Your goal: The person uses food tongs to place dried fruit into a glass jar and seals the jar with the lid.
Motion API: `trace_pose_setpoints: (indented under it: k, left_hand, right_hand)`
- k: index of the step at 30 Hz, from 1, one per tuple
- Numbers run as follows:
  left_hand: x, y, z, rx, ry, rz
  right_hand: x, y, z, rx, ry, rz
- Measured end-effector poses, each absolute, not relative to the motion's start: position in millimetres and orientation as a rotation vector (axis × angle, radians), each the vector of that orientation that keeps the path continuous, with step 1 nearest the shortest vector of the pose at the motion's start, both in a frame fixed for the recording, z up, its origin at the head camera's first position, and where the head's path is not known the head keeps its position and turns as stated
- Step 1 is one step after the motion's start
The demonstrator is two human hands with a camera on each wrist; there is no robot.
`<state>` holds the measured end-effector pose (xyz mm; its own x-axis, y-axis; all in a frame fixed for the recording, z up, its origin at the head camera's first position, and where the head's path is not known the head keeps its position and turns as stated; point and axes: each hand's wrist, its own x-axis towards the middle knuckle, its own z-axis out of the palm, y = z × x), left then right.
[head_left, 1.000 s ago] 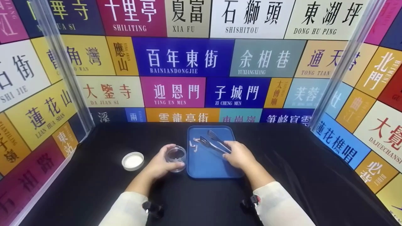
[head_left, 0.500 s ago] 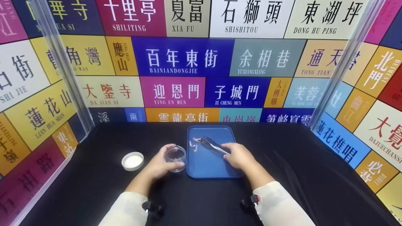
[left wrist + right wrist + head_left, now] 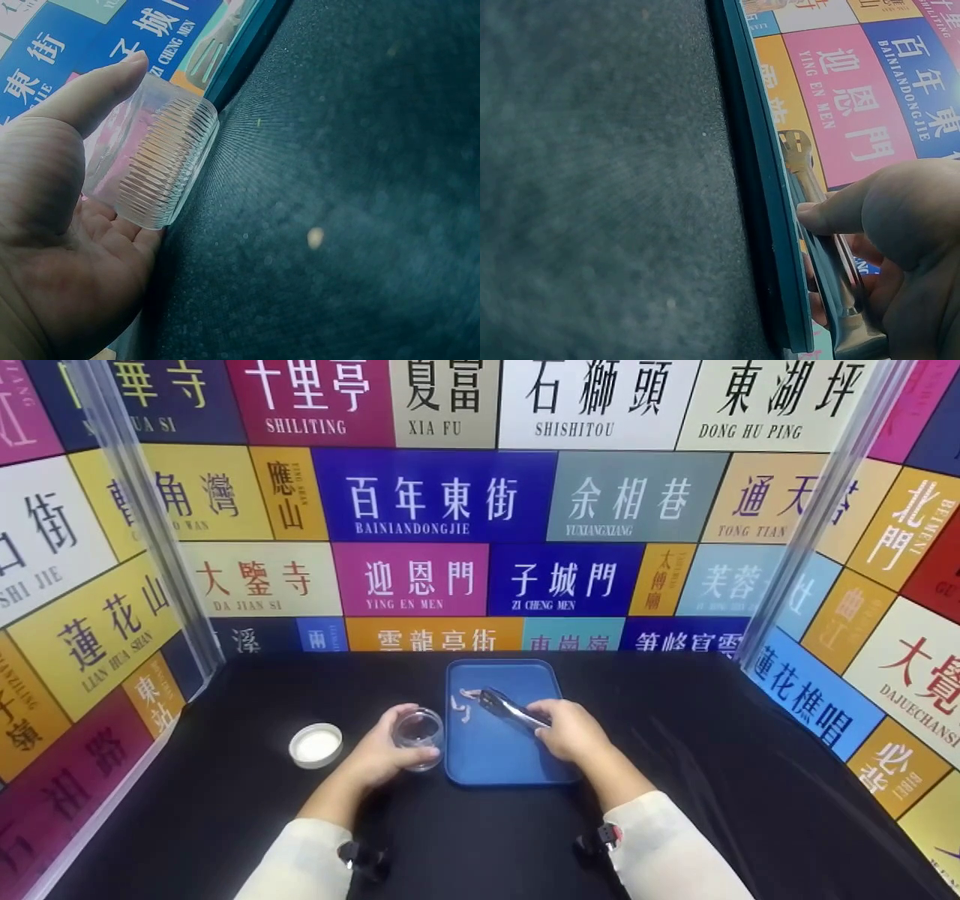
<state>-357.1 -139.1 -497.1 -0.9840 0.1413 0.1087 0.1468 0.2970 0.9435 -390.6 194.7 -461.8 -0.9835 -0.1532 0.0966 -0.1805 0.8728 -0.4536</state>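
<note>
My left hand (image 3: 379, 754) holds a clear jar (image 3: 418, 727) standing on the black cloth, thumb on the near side and fingers on the far side. Ribbed walls of the jar (image 3: 161, 161) show in the left wrist view. With my right hand (image 3: 574, 731) I grip metal tongs (image 3: 514, 709), their arms squeezed together above the blue tray (image 3: 502, 761). The slotted head of the tongs (image 3: 796, 146) points away from me in the right wrist view. Its tips are at one of several small pale pink pieces (image 3: 461, 706) on the tray; whether they pinch it, I cannot tell.
A round lid (image 3: 316, 745) with a white inside lies left of the jar. Black cloth (image 3: 480, 840) covers the table. Printed panels (image 3: 435, 495) with clear corner posts enclose the back and sides.
The tongs' two arms have come together, with the tips at a pink piece on the tray's left. My left hand and the jar have stayed in place.
</note>
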Motion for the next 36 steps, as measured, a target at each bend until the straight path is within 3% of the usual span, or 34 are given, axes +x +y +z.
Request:
trace_pose_setpoints:
  k: [36]
  left_hand:
    - [-355.0,-138.6,-493.8,-0.269,-2.541,-1.827]
  right_hand:
    - [-375.1,185.4,-426.2,0.267,-2.906,0.871]
